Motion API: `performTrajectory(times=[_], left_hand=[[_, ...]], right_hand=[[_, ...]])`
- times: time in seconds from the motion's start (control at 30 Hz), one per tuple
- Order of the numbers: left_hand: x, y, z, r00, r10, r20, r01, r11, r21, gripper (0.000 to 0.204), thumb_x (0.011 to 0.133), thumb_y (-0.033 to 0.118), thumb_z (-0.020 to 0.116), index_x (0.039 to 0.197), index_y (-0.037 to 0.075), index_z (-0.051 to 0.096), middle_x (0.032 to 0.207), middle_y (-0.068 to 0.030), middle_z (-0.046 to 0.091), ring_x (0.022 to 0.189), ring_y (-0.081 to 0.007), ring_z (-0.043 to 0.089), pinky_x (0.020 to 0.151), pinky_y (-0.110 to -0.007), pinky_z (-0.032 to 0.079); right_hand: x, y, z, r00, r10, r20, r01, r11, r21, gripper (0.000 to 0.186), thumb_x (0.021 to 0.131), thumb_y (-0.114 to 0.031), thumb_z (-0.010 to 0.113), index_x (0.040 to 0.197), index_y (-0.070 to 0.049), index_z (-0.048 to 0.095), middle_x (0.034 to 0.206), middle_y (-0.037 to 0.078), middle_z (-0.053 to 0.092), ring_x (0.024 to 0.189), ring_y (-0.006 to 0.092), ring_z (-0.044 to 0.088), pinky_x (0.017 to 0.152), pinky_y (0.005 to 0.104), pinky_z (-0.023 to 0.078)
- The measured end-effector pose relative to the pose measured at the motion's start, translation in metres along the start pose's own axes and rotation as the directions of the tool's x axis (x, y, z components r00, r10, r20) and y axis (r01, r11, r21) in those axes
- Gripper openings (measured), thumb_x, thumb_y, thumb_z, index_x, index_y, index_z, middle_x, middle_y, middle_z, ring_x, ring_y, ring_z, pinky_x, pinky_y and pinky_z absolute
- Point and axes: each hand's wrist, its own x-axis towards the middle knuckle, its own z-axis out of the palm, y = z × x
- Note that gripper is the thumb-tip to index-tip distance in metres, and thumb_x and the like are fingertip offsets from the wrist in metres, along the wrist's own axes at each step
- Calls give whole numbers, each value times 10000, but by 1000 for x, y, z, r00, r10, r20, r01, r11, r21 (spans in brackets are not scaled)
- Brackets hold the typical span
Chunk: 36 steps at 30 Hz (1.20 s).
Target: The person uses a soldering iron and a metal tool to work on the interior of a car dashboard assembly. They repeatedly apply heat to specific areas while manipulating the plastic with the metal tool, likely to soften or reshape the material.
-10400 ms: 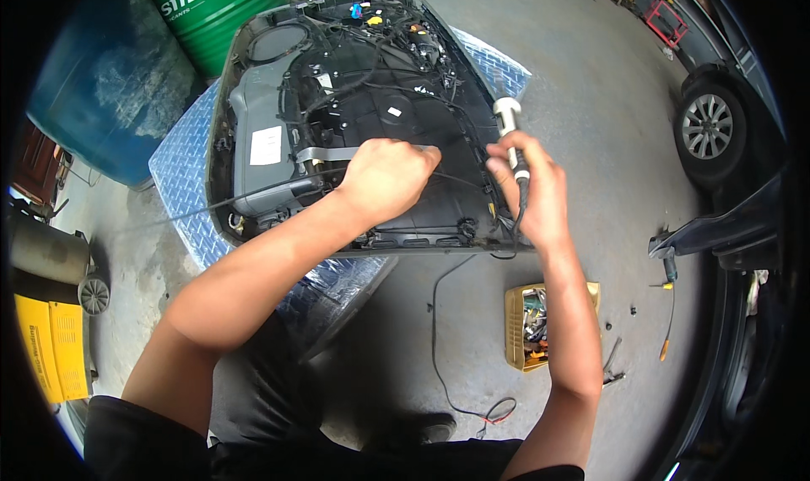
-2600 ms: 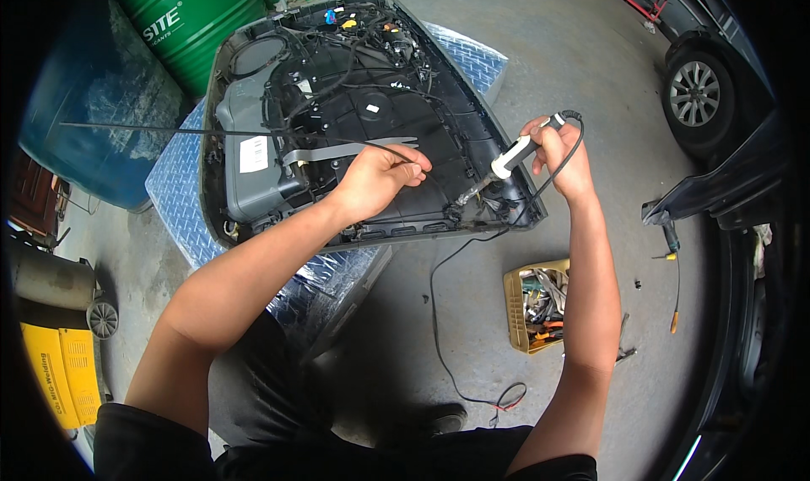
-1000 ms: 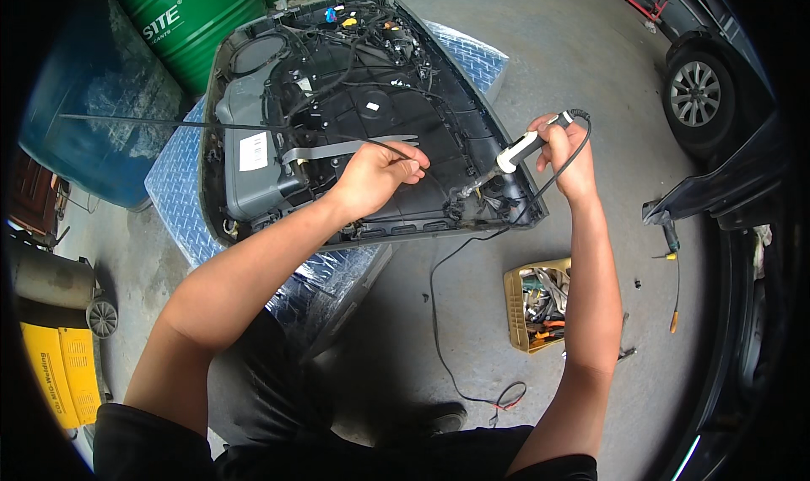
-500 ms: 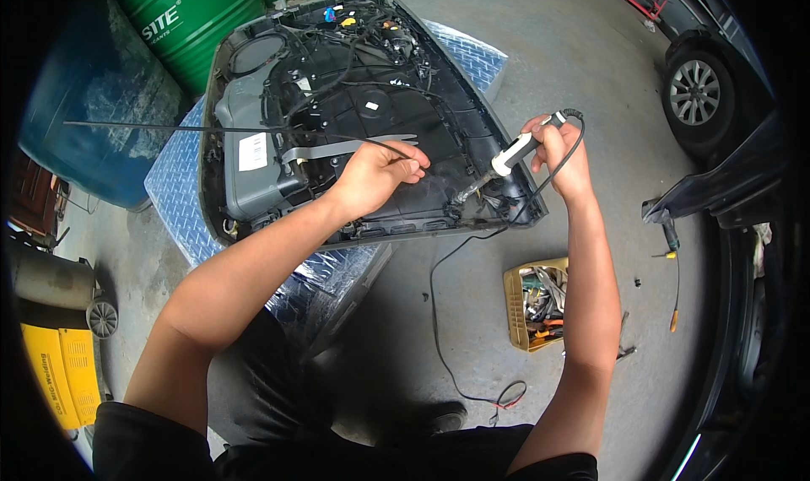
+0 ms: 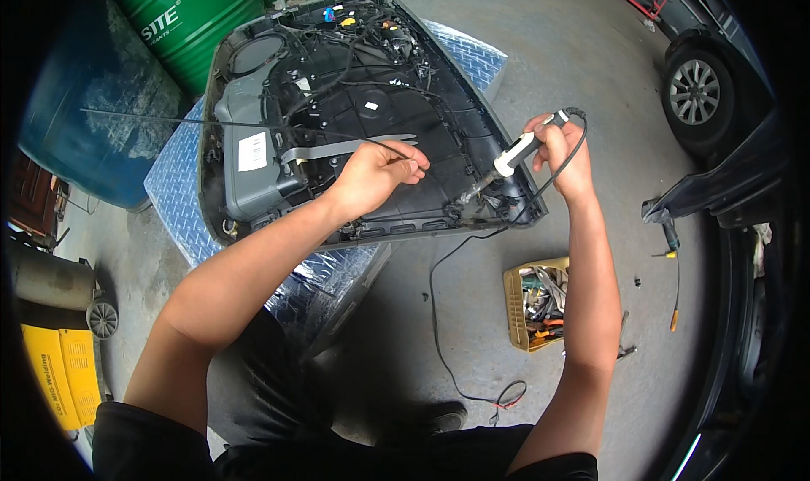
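Note:
A black car door panel [image 5: 396, 114] lies with its inner side up, wiring and clips showing. My left hand [image 5: 375, 173] pinches a long thin black rod [image 5: 253, 127] above the panel, and the rod's far end sticks out past the left rim. In my right hand [image 5: 563, 154] is a white and black corded soldering iron [image 5: 516, 155], tilted down to the left. Its metal tip points at the panel's near right corner; whether it touches is hard to tell. A flat grey strip [image 5: 333, 149] lies on the panel beside my left hand.
The panel rests on a box wrapped in blue patterned covering [image 5: 177, 169]. The iron's black cord [image 5: 434, 312] trails down to the floor. A yellow tool bin [image 5: 516, 312] stands beneath my right forearm. Green drums [image 5: 198, 42] are behind, a car wheel [image 5: 699, 93] at right.
The rod's far end has swung up slightly and to the right. The iron has shifted very slightly to the right; my left hand stays nearly in place.

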Motion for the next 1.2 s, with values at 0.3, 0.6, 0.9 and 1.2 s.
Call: performTrajectory(times=[0.3,0.6,0.9,1.2], left_hand=[[0,0,1,1000,-14,-26,14,1000,-20,164,934,21,516,1011,-61,635,1003,-97,657,917,-151,638,846,-273,516],[6,7,-11,979,64,-192,-93,985,-148,175,944,28,530,1052,-66,630,1018,-138,666,904,-175,654,855,-287,537],[7,-8,-31,922,-119,-368,31,971,-237,182,954,76,534,1058,-54,607,1035,-127,653,888,-182,650,850,-285,543],[7,-25,-48,906,-294,-305,134,881,-454,250,980,164,521,1146,-18,564,1053,-125,649,919,-197,650,851,-310,552]], right_hand=[[1,-1,1,999,-22,-26,23,999,26,240,849,-167,506,847,32,640,664,33,544,485,75,430,423,246,400],[5,9,3,997,31,-69,-32,999,-11,244,855,-178,521,845,36,638,663,31,543,503,66,421,408,243,419],[8,11,3,989,99,-109,-104,994,-38,259,850,-203,535,841,35,637,591,-7,460,476,64,392,396,243,399],[9,7,3,989,98,-113,-108,991,-84,287,836,-215,536,838,49,648,575,-7,437,475,77,393,403,251,396]])
